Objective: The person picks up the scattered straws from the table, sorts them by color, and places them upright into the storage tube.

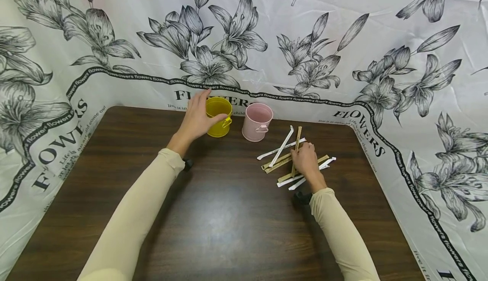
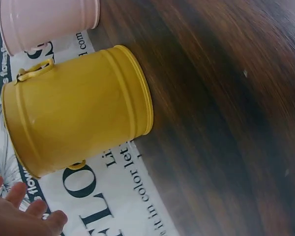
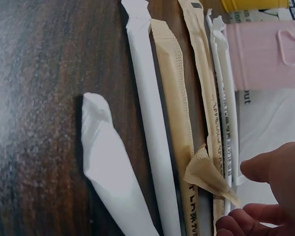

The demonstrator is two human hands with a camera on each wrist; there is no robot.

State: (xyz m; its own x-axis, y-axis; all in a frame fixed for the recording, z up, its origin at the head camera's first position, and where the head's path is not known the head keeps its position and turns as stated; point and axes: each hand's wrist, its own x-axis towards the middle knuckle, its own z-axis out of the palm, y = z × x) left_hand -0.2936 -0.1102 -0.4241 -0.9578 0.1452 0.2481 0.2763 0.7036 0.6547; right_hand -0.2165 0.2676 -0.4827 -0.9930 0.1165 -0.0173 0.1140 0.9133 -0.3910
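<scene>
My left hand (image 1: 196,118) is at the left side of a small yellow metal bucket (image 1: 218,129), thumb and fingers spread. In the left wrist view, its fingertips (image 2: 37,209) show near the rim of the yellow bucket (image 2: 78,108); contact cannot be made out. My right hand (image 1: 306,161) is over a loose pile of slim paper-wrapped sticks. Between its thumb and fingers it pinches a brown paper-wrapped stick (image 1: 298,136), tilted across the pile. In the right wrist view, this brown stick's end (image 3: 204,172) points toward the camera. White paper-wrapped sticks (image 3: 150,108) lie beside brown ones (image 3: 172,83).
A pink metal bucket (image 1: 254,124) stands just right of the yellow one. Both are near the back edge of the dark wooden table (image 1: 228,213). White flower-printed cloth (image 1: 244,61) hangs behind and along the sides.
</scene>
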